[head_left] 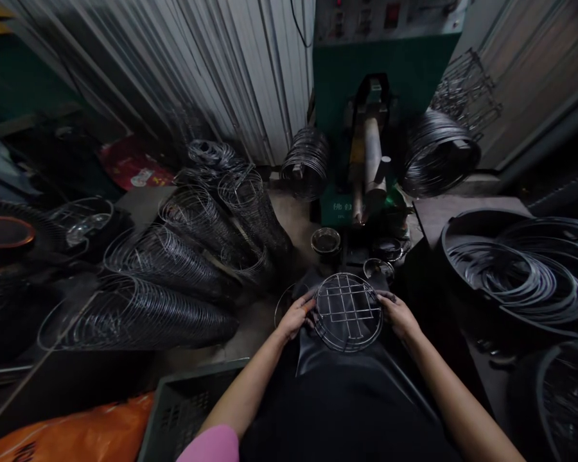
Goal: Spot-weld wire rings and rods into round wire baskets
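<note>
A round wire rack (349, 312) with a grid of crossing wires inside its rim is held over my lap. My left hand (296, 317) grips its left edge, fingers closed round the wire. At the opposite edge my right hand (397, 314) pinches the rim. Beside my left hand, part of another thin wire ring (277, 308) shows; whether that hand holds it too is unclear. A dark apron (351, 385) lies beneath the rack. Just beyond stands a green machine (334, 208) with a thick cylindrical arm (372, 154).
Several stacks of wire rings (173, 314) lean on the left. A black tub (446, 256) on the right holds loose wire rings (525, 276). Bundled rings (440, 154) hang beside the machine. A green crate (157, 410) and an orange bag (77, 433) are at lower left.
</note>
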